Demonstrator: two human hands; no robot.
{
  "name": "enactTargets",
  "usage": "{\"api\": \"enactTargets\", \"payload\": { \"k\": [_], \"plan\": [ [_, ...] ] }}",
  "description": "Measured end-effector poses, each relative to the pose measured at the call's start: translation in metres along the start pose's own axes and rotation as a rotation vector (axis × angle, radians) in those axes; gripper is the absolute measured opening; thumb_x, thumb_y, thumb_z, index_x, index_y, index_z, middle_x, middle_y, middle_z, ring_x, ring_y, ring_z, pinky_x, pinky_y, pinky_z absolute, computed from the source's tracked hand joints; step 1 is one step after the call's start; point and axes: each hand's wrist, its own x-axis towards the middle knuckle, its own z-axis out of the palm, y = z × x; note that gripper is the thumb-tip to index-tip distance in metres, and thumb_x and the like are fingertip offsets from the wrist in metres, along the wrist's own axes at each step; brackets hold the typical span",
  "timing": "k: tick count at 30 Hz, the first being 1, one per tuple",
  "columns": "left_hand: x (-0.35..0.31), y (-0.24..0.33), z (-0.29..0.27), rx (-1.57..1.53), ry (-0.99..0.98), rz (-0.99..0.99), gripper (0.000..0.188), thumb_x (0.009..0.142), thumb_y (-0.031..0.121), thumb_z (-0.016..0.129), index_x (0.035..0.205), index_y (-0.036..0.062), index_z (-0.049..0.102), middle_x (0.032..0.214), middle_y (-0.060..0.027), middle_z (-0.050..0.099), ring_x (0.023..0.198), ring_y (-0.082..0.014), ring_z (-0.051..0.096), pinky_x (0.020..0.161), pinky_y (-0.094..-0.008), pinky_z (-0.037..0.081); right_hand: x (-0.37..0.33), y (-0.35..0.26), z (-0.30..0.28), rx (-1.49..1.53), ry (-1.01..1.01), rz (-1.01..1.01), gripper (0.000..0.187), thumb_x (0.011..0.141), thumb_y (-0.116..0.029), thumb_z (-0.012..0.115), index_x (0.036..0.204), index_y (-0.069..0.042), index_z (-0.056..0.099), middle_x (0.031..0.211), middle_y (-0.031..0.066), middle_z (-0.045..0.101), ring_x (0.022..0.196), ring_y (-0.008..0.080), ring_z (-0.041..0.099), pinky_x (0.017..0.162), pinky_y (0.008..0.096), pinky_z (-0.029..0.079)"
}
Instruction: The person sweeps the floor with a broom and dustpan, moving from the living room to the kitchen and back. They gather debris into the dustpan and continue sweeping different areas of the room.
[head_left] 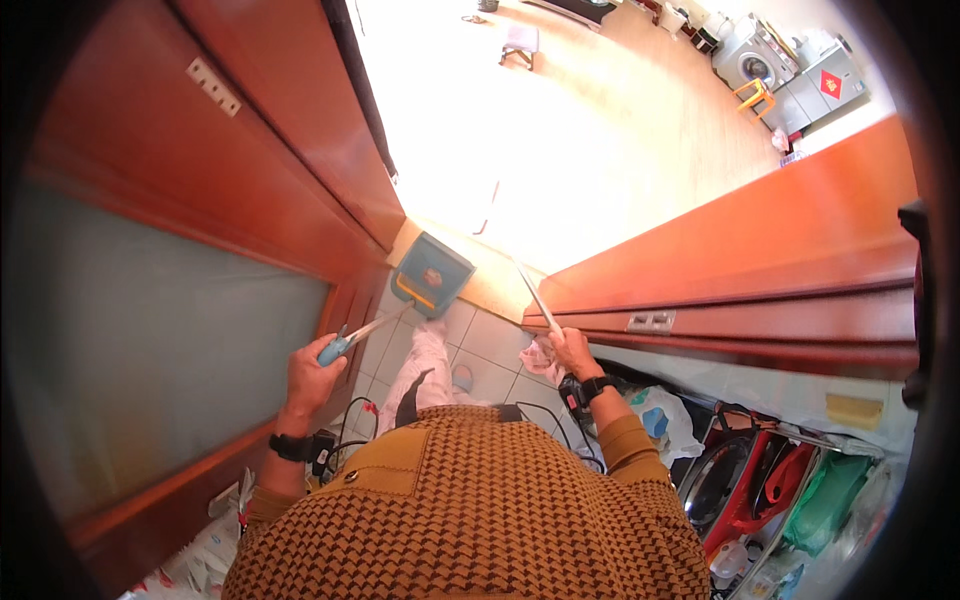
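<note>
My left hand (317,372) is closed round the blue grip of a long-handled dustpan (432,295). The blue-grey pan, with a yellow strip, rests at the doorway sill, and a small reddish patch (432,277) shows in it; I cannot tell whether this is a print or debris. In my right hand (573,352) is the pale, thin handle of what looks like a broom (538,295), slanting away over the sill. Glare washes out its far end, where only a thin reddish-brown line (488,208) shows.
A red-brown door with a frosted pane (170,340) stands at left, a wooden jamb (730,235) at right. Near my right arm are a pink cloth (542,360), plastic bags (672,420) and a red appliance (740,480). Beyond lie a stool (520,42) and washing machine (752,62).
</note>
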Motion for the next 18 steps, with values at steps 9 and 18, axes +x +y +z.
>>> {"api": "enactTargets", "payload": {
  "k": [9, 18],
  "plan": [
    [0.147, 0.037, 0.032, 0.048, -0.094, -0.1, 0.046, 0.074, 0.016, 0.074, 0.116, -0.0014, 0.068, 0.101, -0.0226, 0.071, 0.096, -0.0316, 0.071, 0.081, -0.0375, 0.054, 0.154, -0.041, -0.08, -0.538, -0.059, 0.051, 0.03, 0.089, -0.031, 0.062, 0.098, -0.005, 0.073, 0.096, 0.0229, 0.07, 0.092, 0.0419, 0.067, 0.08, 0.0497, 0.054],
    [0.222, 0.101, 0.033, 0.14, -0.185, -0.04, 0.048, 0.074, 0.018, 0.074, 0.119, 0.0001, 0.067, 0.108, -0.0252, 0.069, 0.103, -0.0364, 0.068, 0.087, -0.0377, 0.054, 0.217, -0.105, -0.192, -0.389, 0.039, 0.213, 0.021, 0.09, -0.017, 0.061, 0.097, -0.002, 0.073, 0.091, 0.0247, 0.07, 0.088, 0.0405, 0.07, 0.077, 0.0479, 0.056]
  ]
}}
